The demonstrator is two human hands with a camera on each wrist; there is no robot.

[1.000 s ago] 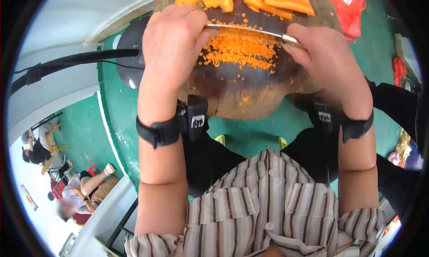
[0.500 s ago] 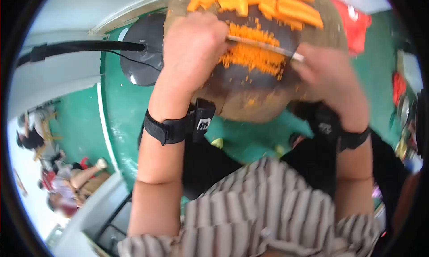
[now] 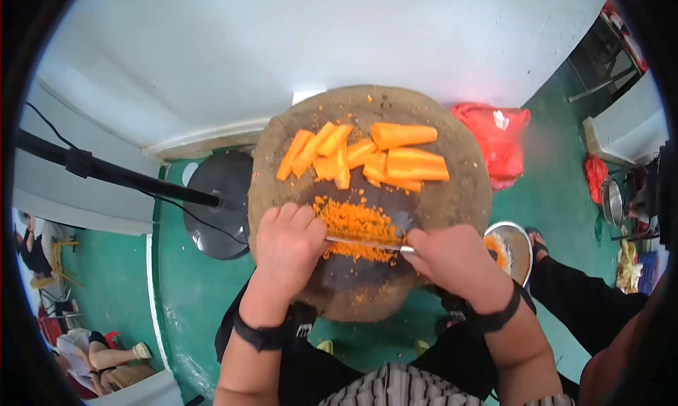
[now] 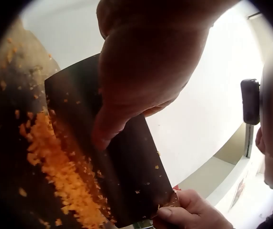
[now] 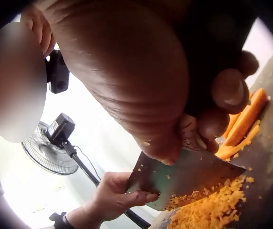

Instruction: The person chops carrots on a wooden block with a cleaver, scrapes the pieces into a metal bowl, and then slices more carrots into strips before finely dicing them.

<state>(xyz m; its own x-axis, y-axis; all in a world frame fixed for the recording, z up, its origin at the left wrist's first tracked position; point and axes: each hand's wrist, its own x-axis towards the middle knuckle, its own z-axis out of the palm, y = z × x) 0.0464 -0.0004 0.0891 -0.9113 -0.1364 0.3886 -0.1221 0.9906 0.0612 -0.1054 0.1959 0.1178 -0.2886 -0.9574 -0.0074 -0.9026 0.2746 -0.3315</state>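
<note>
A cleaver (image 3: 364, 243) lies across a heap of finely minced carrot (image 3: 353, 216) on a round wooden chopping block (image 3: 470, 194). My right hand (image 3: 455, 261) grips its handle at the right. At the blade's other end, my left hand (image 3: 288, 243) pinches the top of the blade, the thumb flat against one face in the left wrist view. The broad dark blade (image 4: 131, 167) stands tilted beside the mince, with carrot bits stuck to it. Beyond the mince, several thick carrot pieces (image 3: 417, 164) lie on the far half of the block.
A red plastic bag (image 3: 498, 148) sits right of the block. Below it on the green floor is a metal bowl (image 3: 521, 249) with orange and whitish food. A black fan stand base (image 3: 219, 219) is at the left, a white wall (image 3: 318, 38) behind. Another person's leg (image 3: 586, 303) shows at right.
The head view has tilted up, showing the whole block and the wall. Both hands have kept hold of the cleaver, which has shifted across the mince from its far side toward me.
</note>
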